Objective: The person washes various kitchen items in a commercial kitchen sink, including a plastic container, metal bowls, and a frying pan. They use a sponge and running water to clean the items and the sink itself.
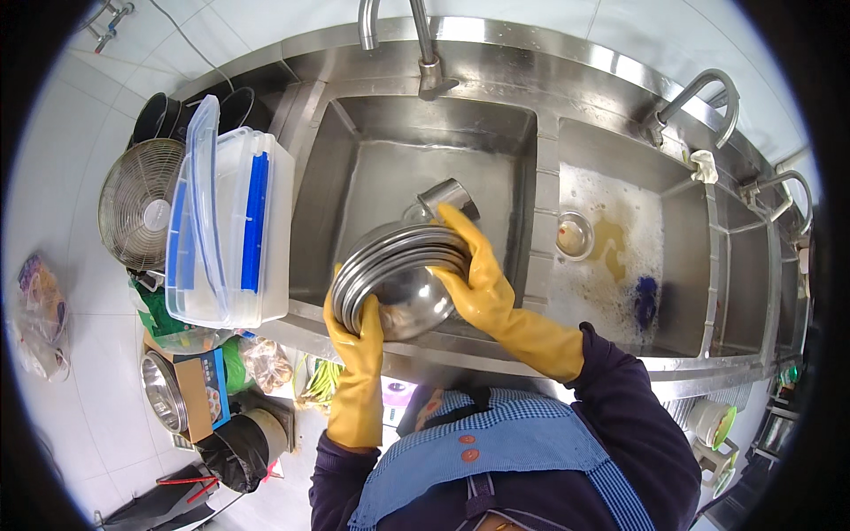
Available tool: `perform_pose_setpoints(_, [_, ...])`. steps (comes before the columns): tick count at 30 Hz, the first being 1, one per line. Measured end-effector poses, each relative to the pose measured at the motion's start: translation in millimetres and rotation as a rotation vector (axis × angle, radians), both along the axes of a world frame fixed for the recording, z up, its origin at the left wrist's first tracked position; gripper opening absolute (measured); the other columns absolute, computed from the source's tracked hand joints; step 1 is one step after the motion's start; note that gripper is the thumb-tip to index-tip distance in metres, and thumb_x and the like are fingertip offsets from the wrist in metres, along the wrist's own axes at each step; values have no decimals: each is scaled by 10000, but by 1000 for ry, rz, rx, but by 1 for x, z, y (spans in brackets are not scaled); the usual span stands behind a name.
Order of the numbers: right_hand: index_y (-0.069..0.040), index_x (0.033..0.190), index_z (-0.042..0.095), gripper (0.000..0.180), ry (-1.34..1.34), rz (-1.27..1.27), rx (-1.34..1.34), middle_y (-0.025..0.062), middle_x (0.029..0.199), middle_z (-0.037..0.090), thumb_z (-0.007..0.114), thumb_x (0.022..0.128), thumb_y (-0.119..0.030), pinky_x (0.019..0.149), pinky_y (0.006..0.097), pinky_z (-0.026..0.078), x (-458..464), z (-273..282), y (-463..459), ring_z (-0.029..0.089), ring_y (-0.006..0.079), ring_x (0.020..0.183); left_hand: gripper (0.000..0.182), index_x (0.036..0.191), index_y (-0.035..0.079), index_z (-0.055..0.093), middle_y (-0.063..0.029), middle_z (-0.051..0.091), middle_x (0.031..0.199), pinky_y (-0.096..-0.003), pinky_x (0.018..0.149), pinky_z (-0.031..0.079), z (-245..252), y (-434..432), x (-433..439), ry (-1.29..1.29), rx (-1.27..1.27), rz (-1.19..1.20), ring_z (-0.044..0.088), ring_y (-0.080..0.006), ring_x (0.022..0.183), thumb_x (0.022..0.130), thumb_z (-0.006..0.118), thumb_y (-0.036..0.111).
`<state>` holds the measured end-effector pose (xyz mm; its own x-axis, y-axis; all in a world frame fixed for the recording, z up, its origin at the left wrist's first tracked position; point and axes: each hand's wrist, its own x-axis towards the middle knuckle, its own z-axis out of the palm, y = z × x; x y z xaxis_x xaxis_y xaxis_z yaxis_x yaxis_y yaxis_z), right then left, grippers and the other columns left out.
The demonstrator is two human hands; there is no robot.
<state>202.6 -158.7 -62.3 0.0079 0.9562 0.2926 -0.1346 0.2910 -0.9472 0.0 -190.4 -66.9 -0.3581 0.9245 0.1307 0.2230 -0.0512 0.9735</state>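
Observation:
A nested stack of stainless steel bowls (425, 299) is tilted over the front of the left sink basin (392, 166). My left hand (358, 332), in a yellow rubber glove, grips the stack's left rim. Also gloved in yellow, my right hand (478, 279) clasps the rims on the right side, its thumb inside. Behind the bowls, a steel cup-like vessel (451, 196) lies on its side on the basin floor, partly hidden. Part of the stack's far side is covered by the rims and my right fingers.
Left of the basin stands a clear plastic box (275, 232) with blue clips, its lid (202, 199) leaning on it. A fan (143, 206) is beside it. The right basin (617, 172) holds suds, a drain strainer (574, 235) and a dark blue item (645, 302). A faucet (430, 66) rises behind.

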Motion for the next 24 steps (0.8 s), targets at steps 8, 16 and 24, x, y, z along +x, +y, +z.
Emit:
perform_pose_setpoints(8, [-23,1650,153,1029,19,-32,305,230,1534,480,745,824,135,1042,320,495,5,34,52,597,202,1214,478,1383,37,485,-355,547,1430,-404,974,546,64,62,-19,389,523,-326,684,-381,1127,928,542,-97])
perform_pose_setpoints(16, [-12,1643,166,1141,-64,33,510,265,1579,432,904,773,-47,1186,430,397,0,55,97,489,344,1435,314,1133,107,409,-363,510,1477,-427,1077,498,103,86,-36,616,643,-347,619,-466,1274,980,663,5])
perform_pose_setpoints(24, [-25,1531,453,749,92,343,170,202,1500,547,763,941,-365,1133,450,455,21,19,143,546,329,1386,238,1149,-6,423,-386,498,1461,-478,1069,500,109,81,-62,679,477,-231,600,-460,1271,988,595,26])
